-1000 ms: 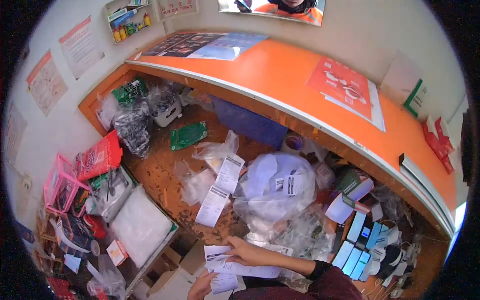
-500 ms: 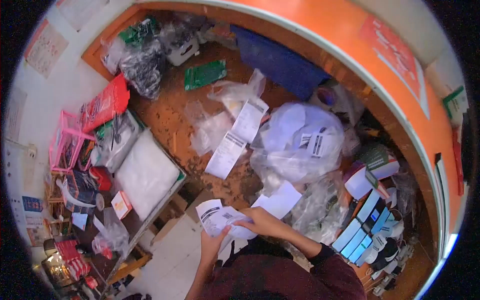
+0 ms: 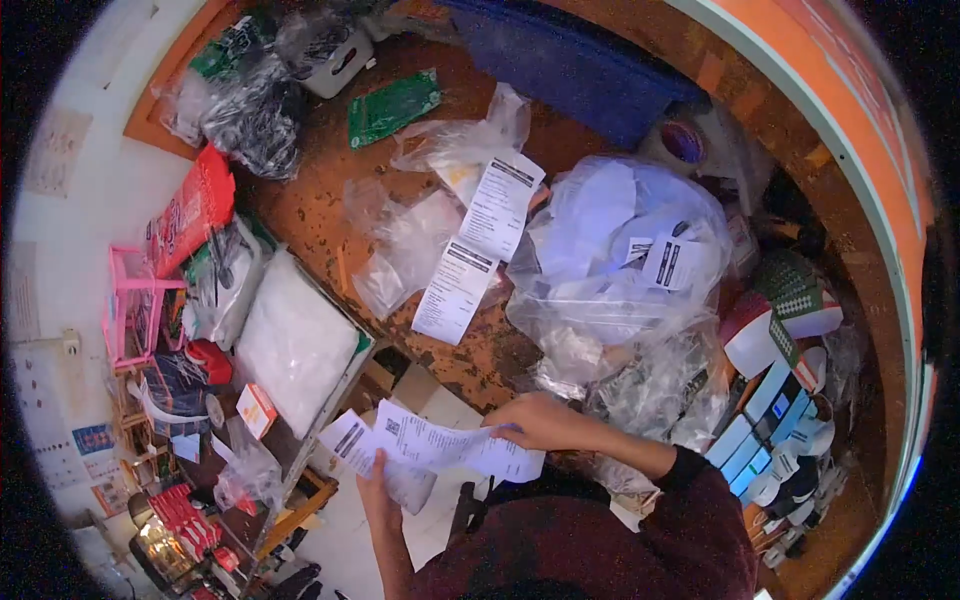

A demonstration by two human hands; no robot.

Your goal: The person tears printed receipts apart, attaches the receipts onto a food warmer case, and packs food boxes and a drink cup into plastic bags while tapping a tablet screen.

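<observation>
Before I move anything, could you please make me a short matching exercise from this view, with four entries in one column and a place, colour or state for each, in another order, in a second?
Column one
1. Left hand and right hand
2. Green packet
3. Pink basket
4. Small box

Column two
A. Beside the red bag
B. White and orange
C. Holding printed papers
D. Lying on the brown tabletop

Right pairs: 1-C, 2-D, 3-A, 4-B
</observation>
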